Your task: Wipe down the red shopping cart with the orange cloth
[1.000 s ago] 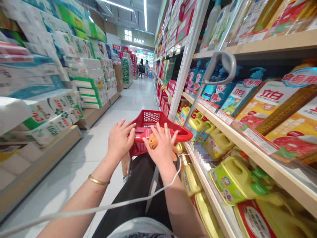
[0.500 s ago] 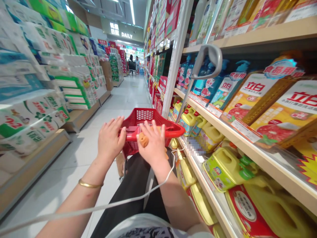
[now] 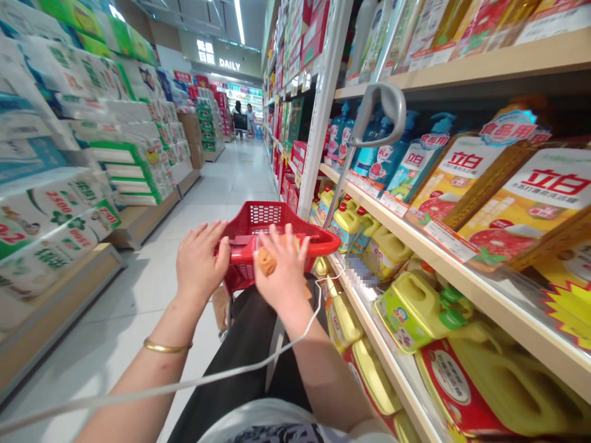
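Observation:
A red shopping cart (image 3: 268,214) with a perforated basket stands right in front of me. My left hand (image 3: 201,261) rests at the left end of its red handle (image 3: 242,254), fingers stretched forward and thumb apart. On the handle's middle lies my right hand (image 3: 281,271), its fingers spread. Under that palm and beside the thumb, a crumpled orange thing (image 3: 266,261) sticks out; its kind I cannot make out. A white cable (image 3: 249,370) runs across my arms toward the right shelf. The basket's contents are mostly hidden.
Shelves on the right hold dish soap bottles (image 3: 447,178) and yellow jugs (image 3: 409,307). A grey-handled pole (image 3: 353,154) rises close by the cart. Stacked paper packs (image 3: 60,209) line the left. Tiled floor (image 3: 226,172) leads ahead to people (image 3: 249,117) in the distance.
The view has shifted slightly, so shelves and far aisle appear a little farther left. Both hands stay on the cart handle with much the same finger positions.

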A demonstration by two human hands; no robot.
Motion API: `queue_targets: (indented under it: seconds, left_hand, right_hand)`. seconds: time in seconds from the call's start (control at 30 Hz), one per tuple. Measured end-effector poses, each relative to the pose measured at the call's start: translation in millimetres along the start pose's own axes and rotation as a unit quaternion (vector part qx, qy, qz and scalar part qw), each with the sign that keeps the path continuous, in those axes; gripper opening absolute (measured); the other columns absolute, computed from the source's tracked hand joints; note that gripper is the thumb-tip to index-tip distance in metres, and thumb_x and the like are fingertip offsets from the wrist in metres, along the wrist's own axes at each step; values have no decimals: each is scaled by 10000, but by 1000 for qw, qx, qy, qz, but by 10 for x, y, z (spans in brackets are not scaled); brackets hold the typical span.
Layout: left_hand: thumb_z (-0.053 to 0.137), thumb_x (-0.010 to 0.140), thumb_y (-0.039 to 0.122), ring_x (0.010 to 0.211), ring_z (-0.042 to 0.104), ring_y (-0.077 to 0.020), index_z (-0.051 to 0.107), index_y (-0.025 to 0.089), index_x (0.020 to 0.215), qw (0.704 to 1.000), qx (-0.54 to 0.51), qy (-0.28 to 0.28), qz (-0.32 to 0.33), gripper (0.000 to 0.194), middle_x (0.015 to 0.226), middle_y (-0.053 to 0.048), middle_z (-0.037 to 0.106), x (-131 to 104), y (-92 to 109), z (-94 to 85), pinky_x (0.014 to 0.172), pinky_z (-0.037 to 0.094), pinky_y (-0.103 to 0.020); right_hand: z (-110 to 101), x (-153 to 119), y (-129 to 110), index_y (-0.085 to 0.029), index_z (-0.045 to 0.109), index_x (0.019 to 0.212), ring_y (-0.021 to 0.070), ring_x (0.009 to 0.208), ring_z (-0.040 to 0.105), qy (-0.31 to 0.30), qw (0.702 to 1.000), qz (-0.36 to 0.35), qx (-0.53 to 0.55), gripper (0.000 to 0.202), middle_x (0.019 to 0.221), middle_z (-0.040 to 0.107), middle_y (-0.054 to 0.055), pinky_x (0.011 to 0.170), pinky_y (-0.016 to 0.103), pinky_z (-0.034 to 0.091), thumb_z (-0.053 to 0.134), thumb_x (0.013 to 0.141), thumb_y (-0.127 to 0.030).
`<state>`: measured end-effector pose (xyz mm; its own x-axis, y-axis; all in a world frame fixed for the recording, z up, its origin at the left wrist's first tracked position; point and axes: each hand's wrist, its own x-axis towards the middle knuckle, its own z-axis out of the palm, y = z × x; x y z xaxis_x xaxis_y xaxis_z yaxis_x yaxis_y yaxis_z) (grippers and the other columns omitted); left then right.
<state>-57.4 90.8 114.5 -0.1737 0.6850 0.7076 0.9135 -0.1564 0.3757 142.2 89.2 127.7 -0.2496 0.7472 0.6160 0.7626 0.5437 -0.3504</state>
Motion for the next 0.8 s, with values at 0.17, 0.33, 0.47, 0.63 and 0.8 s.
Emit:
queue_targets:
  seconds: [0.17, 0.33, 0.47, 0.63, 0.8]
  left_hand:
    - [400, 1062, 427, 1482, 528, -344, 634, 251, 1486, 999, 14, -27, 15, 515, 1534, -105, 640, -3, -23, -53, 1264, 345, -591]
    - [401, 1062, 421, 1471, 535, -339, 653, 241, 1469, 1000, 8, -17, 7, 512, 1512, -110, 657, -8, -14, -28, 1272, 336, -580]
    - [400, 1059, 408, 1455, 547, -329, 683, 237, 1430, 1000, 0, 0, -6, 497, 1487, -102, 677, -6, 15, -2, 1274, 337, -559]
    - [398, 1065, 414, 1449, 553, -326, 669, 233, 1446, 1000, 5, -16, 4, 502, 1496, -110, 669, -6, 6, -43, 1265, 342, -557]
    - [394, 1070, 418, 1417, 580, -335, 677, 203, 1435, 999, 13, -26, 22, 510, 1481, -127, 677, 3, -18, -68, 1234, 378, -561]
  right_hand:
    - [39, 10, -143, -332, 577, 1540, 252, 1665, 213, -20, 999, -42, 10, 483, 1699, 446, -24, 1348, 640, -77, 518, 1070, -431]
    - [-211, 3, 565, -308, 660, 1465, 363, 1657, 213, 65, 985, 152, -40, 437, 1726, 400, 53, 1255, 816, -77, 459, 1093, -419]
    - [-203, -3, 500, -307, 657, 1474, 392, 1666, 156, 66, 986, 147, -43, 439, 1746, 360, 67, 1252, 825, -59, 494, 1079, -412]
    - [20, 11, -175, -357, 589, 1525, 268, 1668, 199, -19, 999, -33, 5, 460, 1720, 415, -15, 1347, 655, -53, 544, 1072, -428]
    - [-88, -22, 200, -351, 608, 1509, 301, 1663, 211, 19, 998, 54, -23, 438, 1727, 402, 0, 1306, 731, -80, 502, 1087, -399]
